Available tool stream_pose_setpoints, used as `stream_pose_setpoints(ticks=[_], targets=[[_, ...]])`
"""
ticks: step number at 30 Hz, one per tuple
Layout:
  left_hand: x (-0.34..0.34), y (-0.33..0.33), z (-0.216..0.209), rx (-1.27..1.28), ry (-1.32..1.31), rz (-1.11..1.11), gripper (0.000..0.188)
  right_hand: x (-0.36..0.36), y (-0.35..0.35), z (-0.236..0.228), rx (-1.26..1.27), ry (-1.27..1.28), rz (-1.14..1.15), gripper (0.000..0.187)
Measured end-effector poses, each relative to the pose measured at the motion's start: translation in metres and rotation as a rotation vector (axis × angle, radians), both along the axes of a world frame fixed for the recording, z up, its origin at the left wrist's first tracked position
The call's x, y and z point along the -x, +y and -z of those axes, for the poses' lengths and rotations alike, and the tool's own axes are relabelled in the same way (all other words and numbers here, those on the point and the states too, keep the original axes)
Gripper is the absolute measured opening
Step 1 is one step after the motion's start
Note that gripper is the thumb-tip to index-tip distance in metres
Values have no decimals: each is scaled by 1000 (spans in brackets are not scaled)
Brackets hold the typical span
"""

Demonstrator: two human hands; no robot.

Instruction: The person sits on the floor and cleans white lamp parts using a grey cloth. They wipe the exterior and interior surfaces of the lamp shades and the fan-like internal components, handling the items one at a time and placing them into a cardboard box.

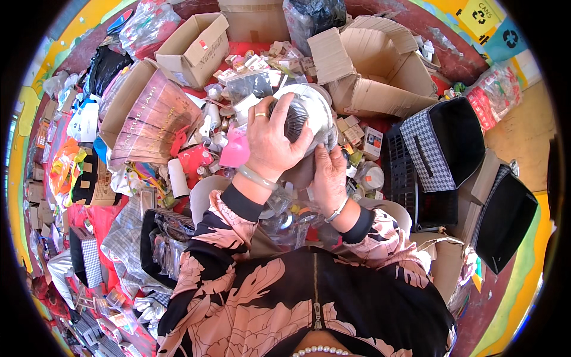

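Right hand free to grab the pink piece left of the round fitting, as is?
Probably not: the right hand is underneath the round white fitting, supporting it, and the left hand, gripping the fitting from above, lies between it and the pink piece.

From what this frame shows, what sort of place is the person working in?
Probably a sorting spot for recyclables or mixed scrap. Opened cardboard boxes ring a heap of small packages and bottles, and both hands hold a round finned metal part.
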State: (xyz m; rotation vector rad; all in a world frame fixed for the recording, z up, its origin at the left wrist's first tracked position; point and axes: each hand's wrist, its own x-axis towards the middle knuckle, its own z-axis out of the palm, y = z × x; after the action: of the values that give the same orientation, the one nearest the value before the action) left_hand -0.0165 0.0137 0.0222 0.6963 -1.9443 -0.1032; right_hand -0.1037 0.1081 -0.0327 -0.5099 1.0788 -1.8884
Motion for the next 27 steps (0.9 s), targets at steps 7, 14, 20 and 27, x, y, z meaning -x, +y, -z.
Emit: stream_pose_setpoints(ticks=[7, 14, 20, 27], targets=[[-6, 13, -7, 94, -221, 172, 50, 51, -12, -30, -139, 197, -88, 22], [-3, 12, 6, 90, -183, 137, 48, 52, -20, -21, -108, 149, -107, 16], [-1, -9, 9, 32, -7, -38, 47, -4, 2, -1, -223, 84, -64, 19], [-2, -2, -3, 61, -27, -6, 51, 9, -2, -4, -48, 142, -23, 20]])
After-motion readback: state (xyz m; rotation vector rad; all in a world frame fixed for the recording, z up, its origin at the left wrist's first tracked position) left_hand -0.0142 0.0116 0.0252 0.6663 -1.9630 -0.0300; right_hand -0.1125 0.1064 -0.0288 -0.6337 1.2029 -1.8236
